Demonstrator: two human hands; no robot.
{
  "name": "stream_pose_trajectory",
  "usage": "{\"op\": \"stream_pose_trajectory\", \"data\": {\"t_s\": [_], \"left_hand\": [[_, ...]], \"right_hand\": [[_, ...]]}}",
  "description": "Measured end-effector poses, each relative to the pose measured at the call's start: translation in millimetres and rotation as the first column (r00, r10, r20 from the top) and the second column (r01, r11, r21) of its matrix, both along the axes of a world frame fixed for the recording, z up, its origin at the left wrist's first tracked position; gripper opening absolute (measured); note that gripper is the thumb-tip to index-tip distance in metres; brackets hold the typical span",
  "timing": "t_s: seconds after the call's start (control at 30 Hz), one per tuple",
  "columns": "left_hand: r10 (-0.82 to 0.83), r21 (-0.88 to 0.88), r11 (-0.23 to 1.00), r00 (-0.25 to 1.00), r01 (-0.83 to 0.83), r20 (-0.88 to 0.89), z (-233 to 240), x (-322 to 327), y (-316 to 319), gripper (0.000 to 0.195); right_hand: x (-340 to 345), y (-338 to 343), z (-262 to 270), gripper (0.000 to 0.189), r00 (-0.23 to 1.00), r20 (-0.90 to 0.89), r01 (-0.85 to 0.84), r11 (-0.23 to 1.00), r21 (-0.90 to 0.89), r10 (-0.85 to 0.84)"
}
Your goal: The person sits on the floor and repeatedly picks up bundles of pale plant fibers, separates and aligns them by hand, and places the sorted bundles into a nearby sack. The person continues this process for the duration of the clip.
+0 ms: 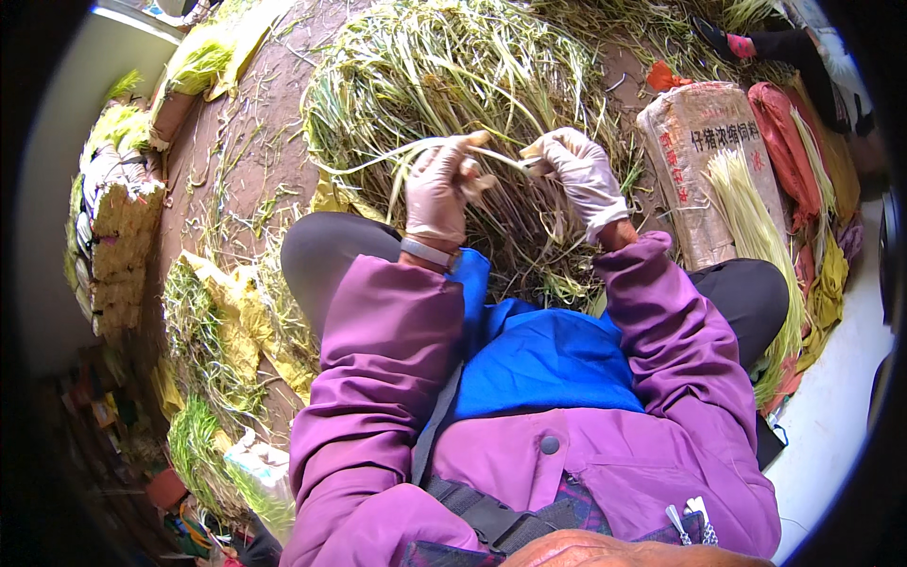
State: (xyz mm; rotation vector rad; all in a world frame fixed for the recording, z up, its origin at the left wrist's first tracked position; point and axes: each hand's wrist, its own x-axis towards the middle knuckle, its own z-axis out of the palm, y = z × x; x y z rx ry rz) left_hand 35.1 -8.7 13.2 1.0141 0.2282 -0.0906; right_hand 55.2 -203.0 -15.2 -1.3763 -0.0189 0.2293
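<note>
My left hand (441,190), in a thin pale glove, grips a long pale green plant stalk (499,157). The stalk's leaves trail off to the left of that hand. My right hand (570,170), gloved as well, pinches the other end of the same stalk between thumb and fingers. Both hands are raised over a large heap of loose green stalks (453,78) with brownish lower ends. A blue apron (545,361) covers my lap below them.
On the right, a bundle of trimmed pale stalks (751,234) rests against a printed woven sack (687,170), near red sacks (783,149). Stacked bundles (124,234) stand by the left wall. A yellow sack (241,319) lies among stalks. Another person's leg (786,53) shows at upper right.
</note>
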Motion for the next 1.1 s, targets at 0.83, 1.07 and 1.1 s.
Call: {"op": "stream_pose_trajectory", "data": {"t_s": [0.83, 1.07, 1.1], "left_hand": [[0.233, -0.485, 0.866, 0.958, -0.125, 0.169, 11.6, 12.2, 85.7, 0.031], [0.071, -0.310, 0.945, 0.992, -0.101, -0.107, -14.6, -12.0, 12.7, 0.030], [0.030, -0.253, 0.965, 0.990, -0.065, -0.139, -15.1, -15.2, 5.6, 0.033]], "right_hand": [[-14.1, -120.7, -107.6, 0.032, 0.657, -0.714, -0.672, 0.617, -0.409, 0.242], [-8.2, -6.4, -30.4, 0.054, 0.863, -0.188, -0.306, 0.781, 0.544, 0.469], [-3.6, -6.8, -23.9, 0.056, 0.913, -0.102, -0.228, 0.703, 0.674, 0.394]]}}
